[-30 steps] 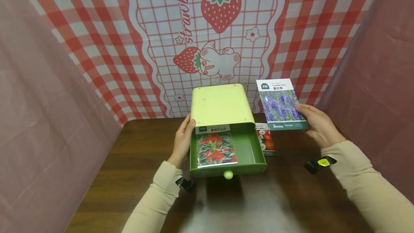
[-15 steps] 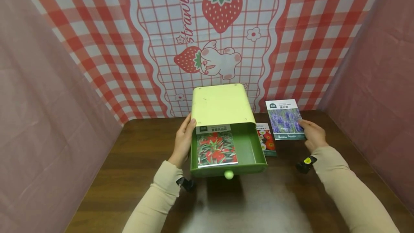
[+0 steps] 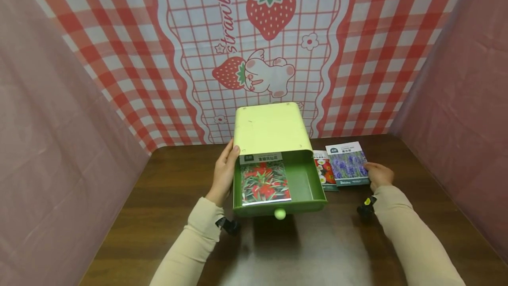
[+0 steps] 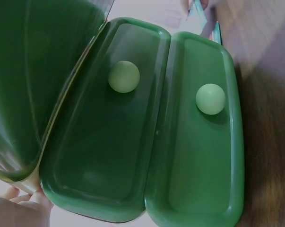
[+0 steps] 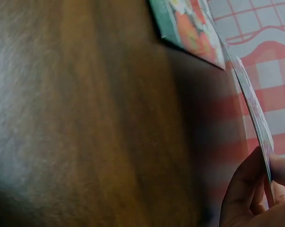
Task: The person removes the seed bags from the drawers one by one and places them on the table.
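Pinching the packet with purple flowers (image 3: 348, 164) at its right edge, the right hand (image 3: 379, 174) has its thumb on one face and its bent fingers on the other, as the right wrist view shows. The packet extends to the left from these fingers, with its picture side upward in the head view. Farther left of the same fingers, the packet with red and white flowers (image 3: 326, 170) lies on the brown table (image 3: 170, 202). In the head view the two packets meet at their edges, but whether they are touching I cannot tell.

The left hand (image 3: 224, 173) rests on the left side of the yellow-green cabinet (image 3: 271, 129). Its fingers lie rather straight along the wall, and its thumb is at the front edge; how firmly they press I cannot tell. Just to the right of this thumb, the green drawer (image 3: 303, 180) is pulled out, and the packet with red flowers (image 3: 265, 182) lies in its left part. Under it, near the left fingers, the left wrist view shows two lower drawers (image 4: 102, 151) with round knobs (image 4: 124, 76). Beyond both hands' fingers hangs the checked cloth (image 3: 377, 56).
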Tool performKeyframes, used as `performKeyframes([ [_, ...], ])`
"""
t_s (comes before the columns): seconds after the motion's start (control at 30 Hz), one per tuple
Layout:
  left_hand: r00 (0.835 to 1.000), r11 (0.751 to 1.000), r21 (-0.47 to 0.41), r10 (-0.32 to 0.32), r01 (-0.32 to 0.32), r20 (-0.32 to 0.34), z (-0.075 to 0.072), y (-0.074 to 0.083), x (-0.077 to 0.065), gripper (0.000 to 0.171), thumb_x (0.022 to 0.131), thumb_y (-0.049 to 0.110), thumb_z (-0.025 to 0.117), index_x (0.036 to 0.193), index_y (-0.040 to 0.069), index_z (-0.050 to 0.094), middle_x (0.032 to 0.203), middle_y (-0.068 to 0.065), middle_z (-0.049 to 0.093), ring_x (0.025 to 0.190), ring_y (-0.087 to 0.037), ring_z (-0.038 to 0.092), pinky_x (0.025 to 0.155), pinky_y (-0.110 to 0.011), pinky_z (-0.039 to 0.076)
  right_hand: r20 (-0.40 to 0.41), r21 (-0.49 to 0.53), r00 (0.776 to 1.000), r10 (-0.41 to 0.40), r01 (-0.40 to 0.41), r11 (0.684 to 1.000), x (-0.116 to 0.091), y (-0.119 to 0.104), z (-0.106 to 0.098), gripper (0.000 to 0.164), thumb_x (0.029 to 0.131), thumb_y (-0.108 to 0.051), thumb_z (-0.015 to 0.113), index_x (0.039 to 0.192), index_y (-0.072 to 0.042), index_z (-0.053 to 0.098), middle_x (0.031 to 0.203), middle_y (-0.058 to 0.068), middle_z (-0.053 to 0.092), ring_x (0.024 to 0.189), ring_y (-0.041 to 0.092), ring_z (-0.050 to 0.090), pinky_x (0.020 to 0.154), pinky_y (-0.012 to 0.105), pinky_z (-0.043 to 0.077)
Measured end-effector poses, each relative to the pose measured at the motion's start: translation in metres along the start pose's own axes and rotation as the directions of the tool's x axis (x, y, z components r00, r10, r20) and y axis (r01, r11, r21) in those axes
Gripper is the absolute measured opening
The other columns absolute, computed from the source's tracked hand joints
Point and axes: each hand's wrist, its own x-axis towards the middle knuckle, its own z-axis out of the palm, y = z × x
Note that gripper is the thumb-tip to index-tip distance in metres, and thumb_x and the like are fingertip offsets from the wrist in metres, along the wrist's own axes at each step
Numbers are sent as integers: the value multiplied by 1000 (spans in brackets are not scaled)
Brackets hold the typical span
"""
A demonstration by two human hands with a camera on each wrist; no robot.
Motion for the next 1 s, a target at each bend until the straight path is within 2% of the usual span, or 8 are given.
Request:
performKeyframes([
  [0.3,1000,1000,8,17,-17,3,-1,0,0,59,97,54,52,151,35,36,146,-3,50,104,-16,60,88,-28,51,20,-108,999,-29,31,994,-6,3,0,36,94,-8,57,124,12,61,63,-20,52,126,33,47,112,43,38],
  [0.37,1000,1000,10,20,-20,5,-1,-1,0,59,97,54,52,151,35,36,146,-3,50,104,-17,60,87,-28,51,25,-172,998,-58,61,983,-8,2,-1,38,94,-9,58,123,15,60,66,-10,60,122,36,49,109,45,41],
  [0.4,1000,1000,12,21,-21,5,-2,-1,1,59,97,54,52,151,35,36,146,-3,50,105,-16,60,88,-28,51,29,-214,997,-70,75,974,-10,2,-2,38,93,-10,58,122,15,60,70,0,65,120,36,51,107,46,42],
  [0.5,1000,1000,10,16,-16,8,-2,-2,1,59,97,54,52,151,36,36,147,-2,49,106,-16,60,89,-28,51,69,-363,992,-101,120,924,-12,2,-7,41,94,-16,60,119,16,62,101,27,69,118,43,52,103,52,43],
  [0.6,1000,1000,4,13,-13,10,-2,-2,1,59,97,54,52,150,36,36,146,-3,50,104,-16,61,88,-28,52,140,-507,981,-135,188,841,-12,1,-11,45,94,-25,61,117,14,64,124,33,60,116,48,54,97,55,47],
  [0.73,1000,1000,-1,9,-9,4,-2,-1,1,59,97,54,52,150,36,36,143,-5,53,98,-15,62,85,-28,53,210,-627,962,-173,269,731,-8,0,-14,51,92,-34,62,116,11,66,122,32,61,108,49,57,85,53,51],
  [0.8,1000,1000,0,8,-8,2,-2,-1,1,59,96,54,53,150,36,36,143,-5,53,97,-13,62,84,-28,53,226,-657,958,-174,282,699,-7,0,-13,53,91,-35,63,116,11,65,121,31,62,106,48,58,81,52,51],
  [1.0,1000,1000,1,10,-10,3,-1,-2,1,61,96,55,53,151,35,36,144,-5,52,98,-14,62,84,-27,53,258,-704,951,-171,306,640,-1,1,-11,54,89,-35,64,113,13,64,117,33,63,103,49,59,78,52,51],
])
